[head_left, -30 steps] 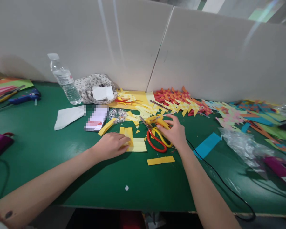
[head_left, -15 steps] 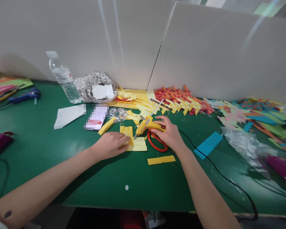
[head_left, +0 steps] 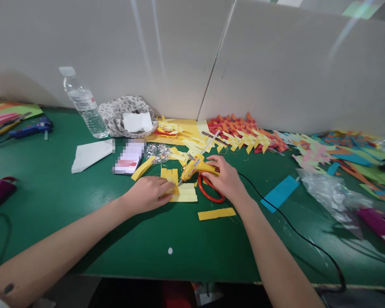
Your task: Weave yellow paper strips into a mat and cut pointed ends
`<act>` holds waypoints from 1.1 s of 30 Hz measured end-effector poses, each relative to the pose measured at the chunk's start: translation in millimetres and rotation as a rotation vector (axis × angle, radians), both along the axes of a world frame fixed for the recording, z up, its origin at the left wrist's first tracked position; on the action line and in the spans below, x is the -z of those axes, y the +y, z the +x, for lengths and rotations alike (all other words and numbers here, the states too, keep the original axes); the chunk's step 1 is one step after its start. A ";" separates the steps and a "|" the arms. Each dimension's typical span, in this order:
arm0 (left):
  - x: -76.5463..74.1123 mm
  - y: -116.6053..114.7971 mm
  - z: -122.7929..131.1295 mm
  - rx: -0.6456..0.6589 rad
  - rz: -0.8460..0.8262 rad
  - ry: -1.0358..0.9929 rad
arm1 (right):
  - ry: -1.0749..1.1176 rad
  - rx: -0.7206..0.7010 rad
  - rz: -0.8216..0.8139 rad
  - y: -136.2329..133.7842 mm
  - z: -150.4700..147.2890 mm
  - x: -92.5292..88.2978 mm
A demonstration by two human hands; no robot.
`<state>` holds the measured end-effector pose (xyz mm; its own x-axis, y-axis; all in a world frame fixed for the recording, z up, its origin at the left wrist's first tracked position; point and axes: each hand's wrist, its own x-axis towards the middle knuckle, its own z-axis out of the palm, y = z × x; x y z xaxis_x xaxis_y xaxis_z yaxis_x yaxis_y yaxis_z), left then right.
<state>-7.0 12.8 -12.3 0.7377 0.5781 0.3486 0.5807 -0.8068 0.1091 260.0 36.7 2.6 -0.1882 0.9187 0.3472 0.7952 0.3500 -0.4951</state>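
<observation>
My left hand [head_left: 150, 193] presses its closed fingers on a woven piece of yellow paper strips [head_left: 181, 192] lying on the green table [head_left: 83, 239]. My right hand [head_left: 226, 180] grips a yellow glue gun [head_left: 195, 167], its nozzle tilted down to the woven strips right by my left fingertips. Red-handled scissors [head_left: 210, 196] lie under my right hand. A loose yellow strip [head_left: 216, 213] lies just in front of them.
A water bottle [head_left: 83, 105], a patterned cloth pouch [head_left: 125, 115], a white tissue [head_left: 90, 155], a phone [head_left: 128, 159] and a small tray of googly eyes [head_left: 158, 152] stand behind. Coloured woven paper shapes [head_left: 247, 134] line the partition. A blue strip [head_left: 280, 193], plastic bag [head_left: 330, 194] and black cord [head_left: 295, 231] lie right.
My right hand has lifted the glue gun off the table and swung it left, bringing its nozzle down to the woven strips. My left hand has stayed on the strips.
</observation>
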 end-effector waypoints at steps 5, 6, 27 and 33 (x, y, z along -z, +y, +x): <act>0.1 0.0 -0.1 -0.003 -0.007 0.007 | 0.048 0.055 0.015 -2.1 -1.2 -4.0; 0.1 0.1 -0.2 -0.005 -0.006 0.014 | 0.060 0.062 0.011 -2.5 -2.0 -4.6; -1.0 -0.4 1.0 -0.006 0.008 0.013 | -0.007 -0.025 0.048 -5.1 -5.0 -3.9; -0.1 0.2 0.3 -0.001 0.008 0.001 | 0.015 -0.011 0.040 -4.6 -5.4 -3.6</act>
<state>-6.7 13.0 -12.2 0.7374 0.5761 0.3526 0.5818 -0.8069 0.1018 254.7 32.1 6.2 -0.1930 0.9019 0.3863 0.7839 0.3786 -0.4921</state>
